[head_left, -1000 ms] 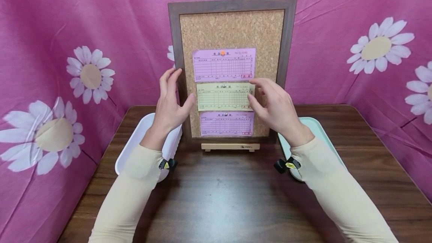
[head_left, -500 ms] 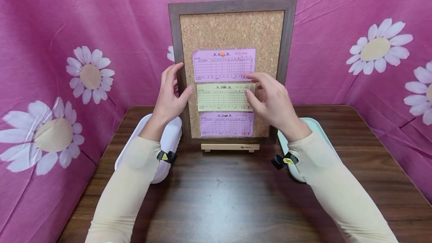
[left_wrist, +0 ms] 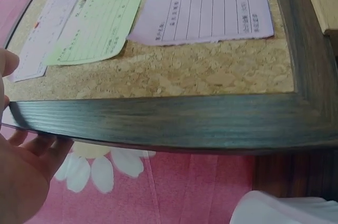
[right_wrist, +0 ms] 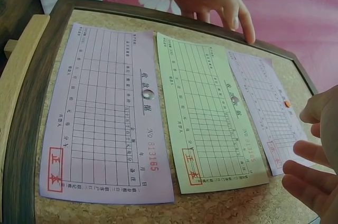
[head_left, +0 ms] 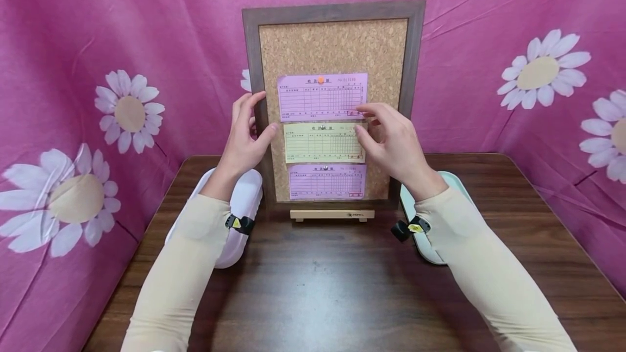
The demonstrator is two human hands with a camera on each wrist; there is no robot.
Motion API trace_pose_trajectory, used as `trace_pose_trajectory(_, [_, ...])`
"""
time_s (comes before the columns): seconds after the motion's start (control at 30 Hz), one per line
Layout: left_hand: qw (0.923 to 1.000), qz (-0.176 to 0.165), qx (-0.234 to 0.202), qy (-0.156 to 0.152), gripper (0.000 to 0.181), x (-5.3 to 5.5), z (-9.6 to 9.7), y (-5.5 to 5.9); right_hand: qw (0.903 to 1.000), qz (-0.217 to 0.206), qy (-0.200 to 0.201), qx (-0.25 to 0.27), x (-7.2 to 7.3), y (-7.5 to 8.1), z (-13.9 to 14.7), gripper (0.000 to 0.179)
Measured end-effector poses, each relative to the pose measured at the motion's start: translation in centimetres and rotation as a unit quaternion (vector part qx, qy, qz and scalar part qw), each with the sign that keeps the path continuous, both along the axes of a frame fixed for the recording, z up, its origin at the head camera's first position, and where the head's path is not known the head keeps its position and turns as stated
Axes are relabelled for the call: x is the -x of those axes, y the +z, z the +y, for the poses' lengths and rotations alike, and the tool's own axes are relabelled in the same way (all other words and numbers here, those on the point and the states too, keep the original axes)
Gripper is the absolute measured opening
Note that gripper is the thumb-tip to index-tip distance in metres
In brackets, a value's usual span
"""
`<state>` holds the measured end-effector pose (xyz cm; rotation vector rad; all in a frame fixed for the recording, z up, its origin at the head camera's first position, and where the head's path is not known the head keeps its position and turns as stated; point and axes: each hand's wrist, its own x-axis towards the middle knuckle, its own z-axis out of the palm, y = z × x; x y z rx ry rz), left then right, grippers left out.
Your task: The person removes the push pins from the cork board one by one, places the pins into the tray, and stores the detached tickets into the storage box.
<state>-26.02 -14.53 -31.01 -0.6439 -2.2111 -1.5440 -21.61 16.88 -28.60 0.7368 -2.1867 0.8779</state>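
Observation:
A framed cork board [head_left: 337, 48] stands upright with three receipt slips pinned in a column: a purple top slip [head_left: 320, 96], a yellow-green middle slip [head_left: 318, 143] and a purple bottom slip [head_left: 326, 182]. An orange pushpin [head_left: 320, 80] holds the top one; silver pins [right_wrist: 148, 94] hold the others. My left hand [head_left: 246, 134] rests its loosely bent fingers at the frame's left edge, thumb apart in front. Near the right ends of the upper two slips is my right hand [head_left: 393, 140], fingers and thumb spread with nothing between them. Whether its index fingertip touches paper cannot be told.
A white tray [head_left: 239, 249] lies left of the board, partly under my left forearm. On the right a pale green tray [head_left: 430, 254] is partly covered by my right arm. A wooden easel ledge [head_left: 332, 214] supports the board on the dark wooden table [head_left: 313, 287].
Both hands rose slightly, and the right hand shifted a little left toward the slips. Over the last half second they stay nearly still, while the head view shifts slightly. The slips remain pinned.

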Motion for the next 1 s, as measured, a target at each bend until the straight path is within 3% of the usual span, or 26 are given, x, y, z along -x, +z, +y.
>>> trace_pose_trajectory(0.33, [1.0000,0.006,-0.007,0.000,0.060,0.7,0.3,0.8,0.9994,-0.024,0.000,0.025,1.1,0.0,-0.5,0.034])
trace_pose_trajectory(1.0, [0.9978,-0.027,-0.061,0.001,0.053,1.1,1.2,2.7,0.9980,-0.052,-0.011,0.034,2.4,1.2,-2.0,0.030])
